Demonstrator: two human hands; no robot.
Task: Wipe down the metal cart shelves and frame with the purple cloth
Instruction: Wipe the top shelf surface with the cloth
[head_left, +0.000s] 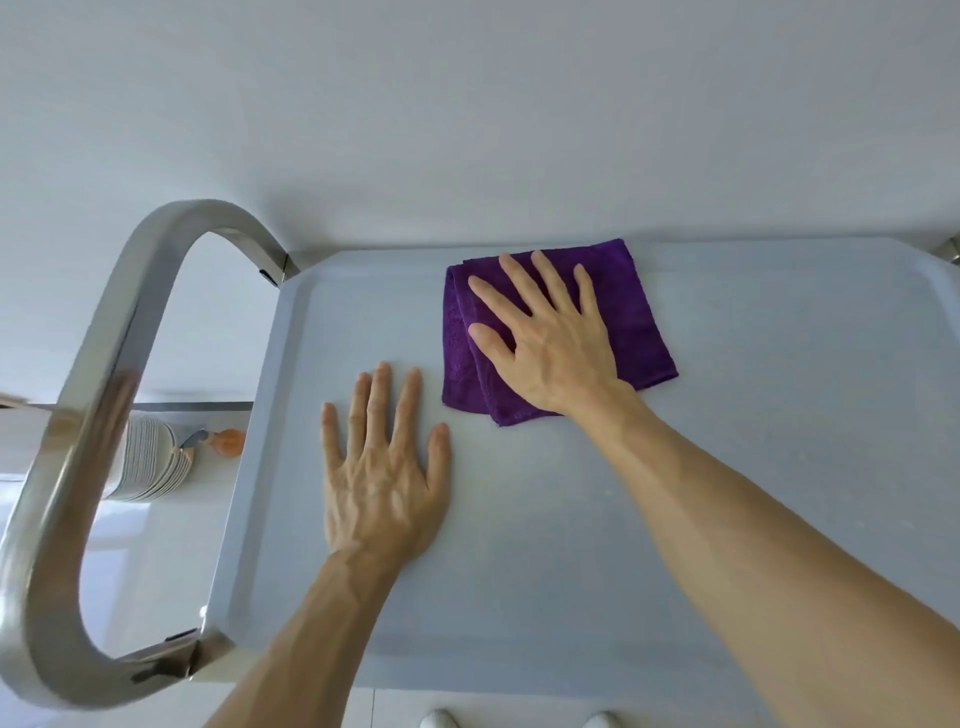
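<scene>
The cart's top shelf (675, 519) is a pale grey-blue tray with a raised rim, filling most of the view. A folded purple cloth (639, 322) lies near the shelf's far edge. My right hand (545, 332) presses flat on the cloth with straight, spread fingers. My left hand (384, 478) rests flat on the bare shelf just left of and nearer than the cloth, fingers straight. A curved steel handle (93, 415) loops off the shelf's left end.
A white wall rises directly behind the cart. Below the handle, to the left, a stack of white plates (150, 462) and a small orange object (228, 441) sit on a lower surface. Two white shoe tips (441, 719) show at the bottom edge.
</scene>
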